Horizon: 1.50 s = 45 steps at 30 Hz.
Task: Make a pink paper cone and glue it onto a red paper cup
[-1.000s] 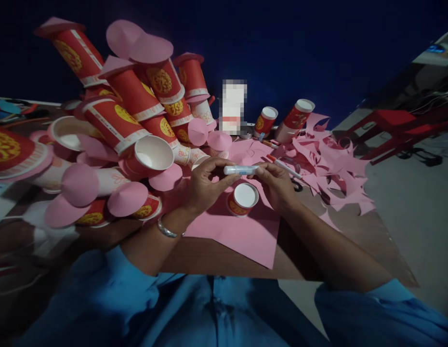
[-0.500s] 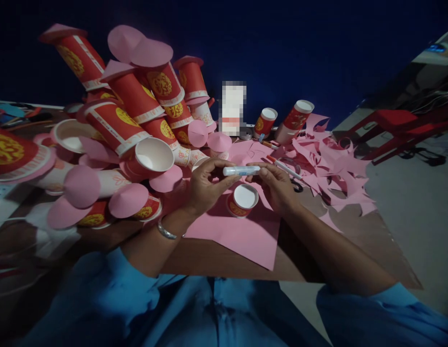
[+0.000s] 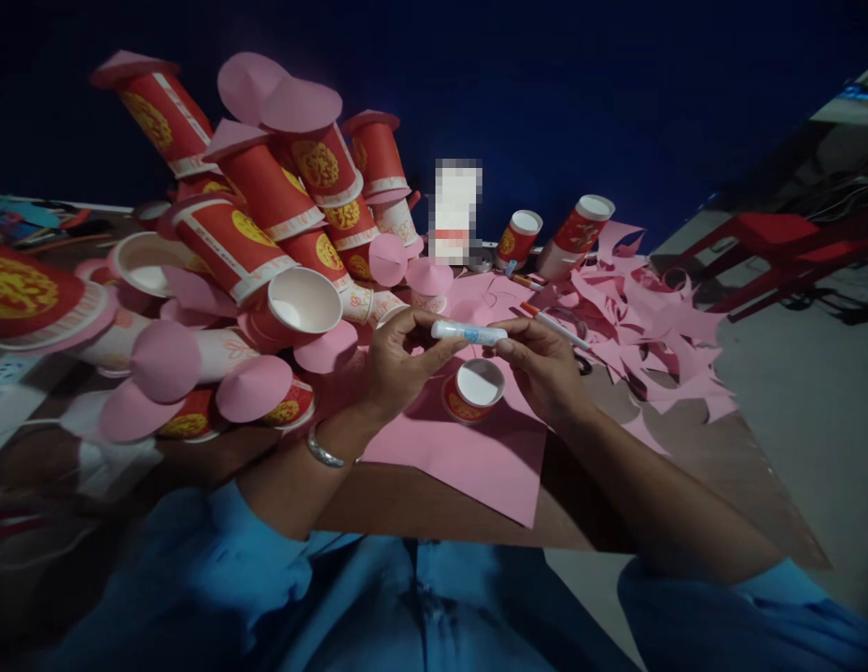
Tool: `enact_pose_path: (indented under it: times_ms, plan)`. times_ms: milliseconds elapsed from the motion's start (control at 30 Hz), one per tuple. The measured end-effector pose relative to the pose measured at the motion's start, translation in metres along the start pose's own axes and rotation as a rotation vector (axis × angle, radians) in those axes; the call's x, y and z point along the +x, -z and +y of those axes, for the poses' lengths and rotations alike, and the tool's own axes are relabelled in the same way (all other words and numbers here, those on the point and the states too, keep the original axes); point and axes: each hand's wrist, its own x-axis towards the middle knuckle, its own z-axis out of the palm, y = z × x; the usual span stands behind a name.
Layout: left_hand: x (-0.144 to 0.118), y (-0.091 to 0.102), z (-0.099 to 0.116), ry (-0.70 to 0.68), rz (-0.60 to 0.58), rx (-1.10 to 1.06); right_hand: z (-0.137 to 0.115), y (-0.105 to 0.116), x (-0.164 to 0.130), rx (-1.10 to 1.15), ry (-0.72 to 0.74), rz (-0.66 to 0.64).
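Note:
A white glue stick (image 3: 469, 333) with blue print lies level between both hands, above the table. The fingers and thumb of my left hand (image 3: 404, 362) pinch its left end. My right hand (image 3: 544, 362) grips the right end between thumb and fingers. Directly below, a red paper cup (image 3: 472, 392) with a gold pattern stands upright, its white rim up. Under the cup spreads a pink paper sheet (image 3: 476, 471), partly shaded by my hands and arms.
Red cups (image 3: 256, 182) with pink paper cones are piled at the left. Pink paper offcuts (image 3: 651, 327) heap at the right, beside a white pen (image 3: 564, 329). Two more cups (image 3: 522, 236) stand at the back. A red stool (image 3: 770, 247) is beyond the brown table (image 3: 742, 495).
Both hands keep hold of the glue stick, which has turned slightly so more blue print shows. The whole view has shifted a little.

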Motion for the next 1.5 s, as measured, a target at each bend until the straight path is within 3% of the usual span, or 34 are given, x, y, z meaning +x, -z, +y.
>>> enact_pose_path:
  times_ms: [200, 300, 500, 567, 667, 767, 933, 1133, 1300, 1500]
  plan:
    - [0.001, -0.002, 0.002, -0.014, -0.006, -0.016, -0.003, -0.002, -0.003, 0.005, -0.003, -0.021]
    - [0.001, -0.001, 0.0, 0.029, -0.071, -0.062, -0.003, -0.005, -0.004, -0.004, -0.002, -0.014]
    - [-0.002, 0.011, -0.012, 0.053, -0.374, -0.195, -0.011, -0.004, -0.003, 0.082, 0.055, 0.063]
    - [-0.005, 0.014, -0.013, 0.101, -0.561, -0.088, -0.015, -0.001, -0.003, 0.082, 0.047, 0.088]
    - [-0.011, 0.014, -0.01, 0.073, -0.679, 0.084, -0.019, 0.004, -0.003, 0.056, 0.071, 0.14]
    - [-0.012, 0.01, -0.005, 0.055, -0.643, 0.234, -0.021, 0.008, -0.002, 0.002, 0.123, 0.18]
    - [-0.005, 0.01, -0.004, 0.012, -0.455, 0.305, -0.019, 0.01, -0.001, -0.087, 0.216, 0.205]
    - [-0.009, 0.006, -0.019, -0.12, -0.345, 0.408, -0.01, 0.005, -0.008, -0.203, 0.285, 0.119]
    - [-0.015, 0.005, -0.018, -0.021, -0.346, 0.499, -0.005, 0.005, -0.014, -0.336, 0.339, 0.098]
    - [-0.02, 0.001, -0.021, -0.092, -0.305, 0.531, -0.001, 0.01, -0.015, -0.525, 0.506, 0.073]
